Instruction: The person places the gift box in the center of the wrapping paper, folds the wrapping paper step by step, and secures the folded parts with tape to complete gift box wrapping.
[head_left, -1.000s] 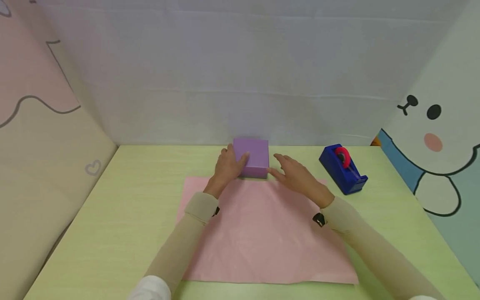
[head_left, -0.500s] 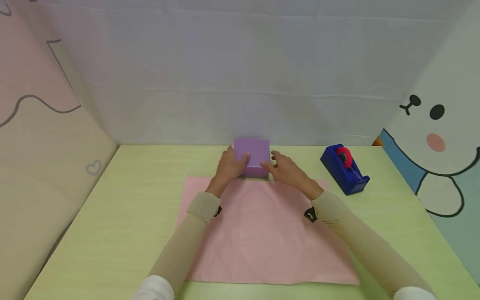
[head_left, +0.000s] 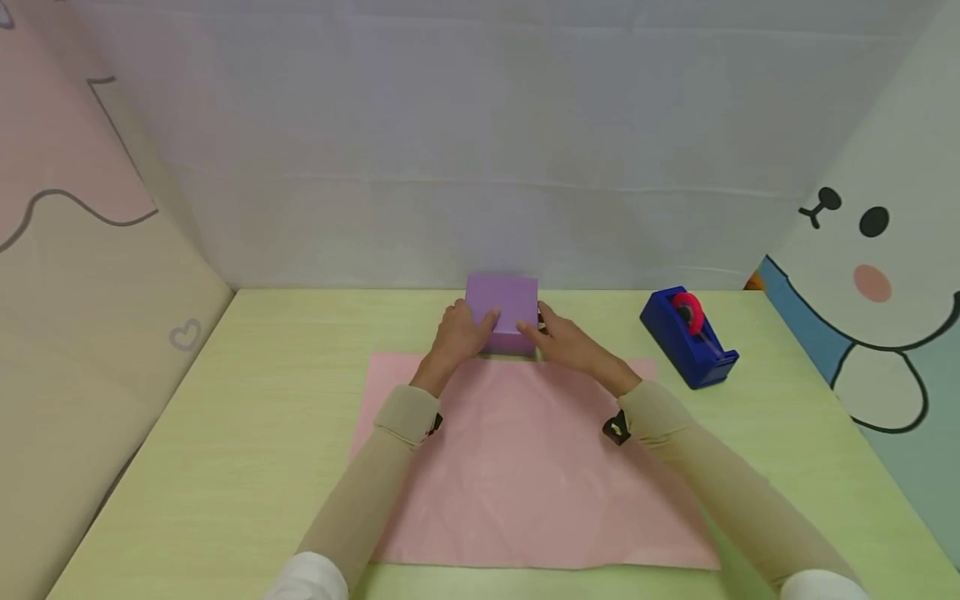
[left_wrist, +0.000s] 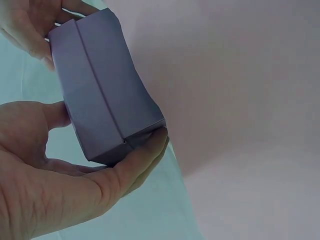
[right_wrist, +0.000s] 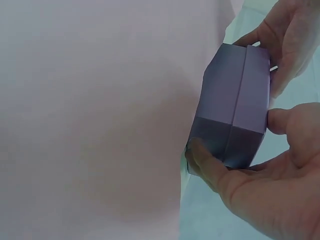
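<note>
A purple box [head_left: 502, 302] with a lid seam along its side stands at the back of the table, just beyond a pink sheet of paper [head_left: 525, 467]. My left hand [head_left: 456, 340] grips its left end, thumb on the top edge and fingers along the side. From the other end my right hand [head_left: 572, 343] holds it the same way. In the left wrist view the box [left_wrist: 100, 85] sits between both hands, the left fingers [left_wrist: 142, 155] across its near end. The right wrist view shows the right fingers [right_wrist: 207, 162] against the box's end face [right_wrist: 220, 142].
To the right stands a blue tape dispenser [head_left: 686, 342] with a red-cored roll. A pale cloth wall [head_left: 495, 150] rises right behind the table [head_left: 247, 433], and printed panels flank it: a cartoon bear [head_left: 873, 275] on the right, a heart [head_left: 185, 335] on the left.
My right hand has moved left, from beside the box to gripping its right end. The left hand keeps its hold, and the box has stayed in place.
</note>
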